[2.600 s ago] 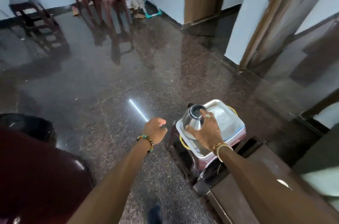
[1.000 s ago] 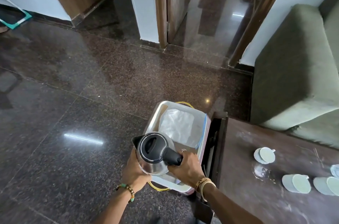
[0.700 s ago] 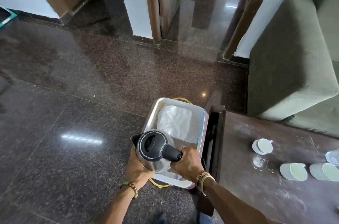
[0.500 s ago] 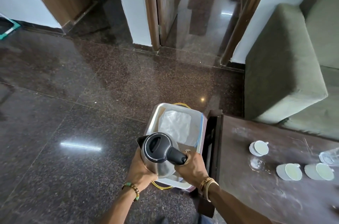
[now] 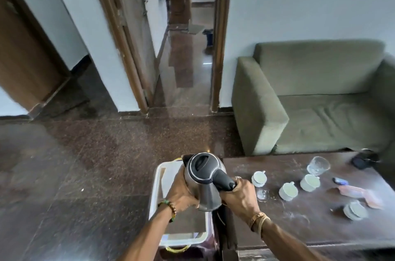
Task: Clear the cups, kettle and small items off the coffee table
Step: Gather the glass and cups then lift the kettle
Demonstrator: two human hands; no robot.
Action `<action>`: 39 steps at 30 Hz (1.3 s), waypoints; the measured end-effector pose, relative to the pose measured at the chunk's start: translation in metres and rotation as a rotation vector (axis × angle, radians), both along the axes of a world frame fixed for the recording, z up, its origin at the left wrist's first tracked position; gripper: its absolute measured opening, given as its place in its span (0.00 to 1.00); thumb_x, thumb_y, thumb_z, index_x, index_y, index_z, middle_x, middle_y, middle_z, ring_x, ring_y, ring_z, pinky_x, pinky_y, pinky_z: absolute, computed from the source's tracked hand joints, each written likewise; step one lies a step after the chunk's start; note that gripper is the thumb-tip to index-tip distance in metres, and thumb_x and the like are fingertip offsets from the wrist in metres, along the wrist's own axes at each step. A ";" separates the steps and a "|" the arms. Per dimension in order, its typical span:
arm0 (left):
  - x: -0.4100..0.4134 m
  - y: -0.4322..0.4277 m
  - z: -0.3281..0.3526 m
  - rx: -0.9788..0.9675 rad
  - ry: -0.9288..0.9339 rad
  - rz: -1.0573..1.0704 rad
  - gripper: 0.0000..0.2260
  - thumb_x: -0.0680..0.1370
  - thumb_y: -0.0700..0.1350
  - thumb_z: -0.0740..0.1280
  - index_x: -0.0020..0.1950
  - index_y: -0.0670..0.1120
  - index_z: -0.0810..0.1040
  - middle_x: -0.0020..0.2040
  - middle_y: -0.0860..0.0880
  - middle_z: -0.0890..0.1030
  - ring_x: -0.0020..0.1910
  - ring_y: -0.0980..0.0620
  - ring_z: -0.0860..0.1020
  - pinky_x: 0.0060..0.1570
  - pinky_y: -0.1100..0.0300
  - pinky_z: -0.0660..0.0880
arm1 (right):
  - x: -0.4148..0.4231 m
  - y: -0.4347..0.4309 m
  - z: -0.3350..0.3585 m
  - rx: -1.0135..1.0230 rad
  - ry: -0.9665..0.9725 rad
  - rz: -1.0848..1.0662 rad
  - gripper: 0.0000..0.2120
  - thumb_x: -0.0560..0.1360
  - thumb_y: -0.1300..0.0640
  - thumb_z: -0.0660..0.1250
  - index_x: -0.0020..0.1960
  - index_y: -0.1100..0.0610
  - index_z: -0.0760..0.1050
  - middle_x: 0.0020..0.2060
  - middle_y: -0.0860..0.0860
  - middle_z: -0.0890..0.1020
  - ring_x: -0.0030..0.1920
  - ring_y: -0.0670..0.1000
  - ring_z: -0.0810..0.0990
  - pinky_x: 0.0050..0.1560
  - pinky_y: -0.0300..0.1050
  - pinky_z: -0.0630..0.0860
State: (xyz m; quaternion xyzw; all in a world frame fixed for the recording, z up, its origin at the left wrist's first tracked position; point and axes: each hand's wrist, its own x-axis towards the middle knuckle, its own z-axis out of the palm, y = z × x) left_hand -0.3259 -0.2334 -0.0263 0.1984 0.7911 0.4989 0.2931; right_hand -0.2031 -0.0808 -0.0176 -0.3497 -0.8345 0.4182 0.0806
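Nearest the camera, the right hand (image 5: pixel 241 195) was clenched round the black handle of the kettle (image 5: pixel 203 177), and the left hand (image 5: pixel 181 193) cupped the kettle's steel body from the left side, fingers curved against it. The kettle was held upright, lid closed, clear of any surface. Below it and to its left sat a white tub (image 5: pixel 157 186) on the dark floor (image 5: pixel 74 164). To the kettle's right lay the brown worktop (image 5: pixel 299 228), its left end directly below the kettle handle. Far to the kettle's lower right stood a pale stack of crockery (image 5: pixel 355 210), type not determinable. Three pale cups (image 5: pixel 288 191) stood to the kettle's right, apart from one another. Further right were a pink packet (image 5: pixel 361 193), a small blue item (image 5: pixel 339 180) and a clear glass (image 5: pixel 318 165). Beyond the kettle to the right was a green sofa (image 5: pixel 320 100); beyond it straight ahead, an open doorway (image 5: pixel 190 57).
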 end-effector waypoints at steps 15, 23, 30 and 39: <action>0.166 0.232 0.021 -0.037 0.115 -0.494 0.46 0.48 0.34 0.77 0.64 0.51 0.67 0.45 0.62 0.80 0.37 0.69 0.78 0.34 0.69 0.76 | 0.232 0.150 0.054 0.103 -0.004 -0.504 0.16 0.64 0.53 0.71 0.25 0.54 0.66 0.22 0.50 0.71 0.29 0.54 0.72 0.34 0.47 0.73; 0.279 0.337 0.028 0.062 0.155 -0.672 0.46 0.45 0.39 0.77 0.61 0.57 0.66 0.54 0.57 0.79 0.51 0.65 0.78 0.38 0.73 0.74 | 0.356 0.216 0.072 0.141 0.002 -0.671 0.17 0.65 0.47 0.71 0.26 0.52 0.67 0.27 0.55 0.79 0.32 0.57 0.79 0.36 0.48 0.75; 0.345 0.416 0.022 0.025 0.196 -0.816 0.50 0.45 0.43 0.77 0.65 0.57 0.63 0.55 0.54 0.79 0.54 0.54 0.79 0.40 0.72 0.75 | 0.426 0.260 0.072 0.140 -0.040 -0.798 0.12 0.66 0.51 0.72 0.31 0.57 0.75 0.27 0.52 0.75 0.36 0.61 0.81 0.38 0.51 0.75; 0.404 0.516 0.014 0.002 0.217 -1.004 0.46 0.47 0.42 0.75 0.64 0.52 0.64 0.50 0.56 0.78 0.47 0.62 0.76 0.31 0.78 0.68 | 0.479 0.325 0.071 0.065 -0.006 -1.006 0.11 0.63 0.49 0.72 0.32 0.56 0.75 0.30 0.56 0.82 0.35 0.59 0.81 0.37 0.51 0.79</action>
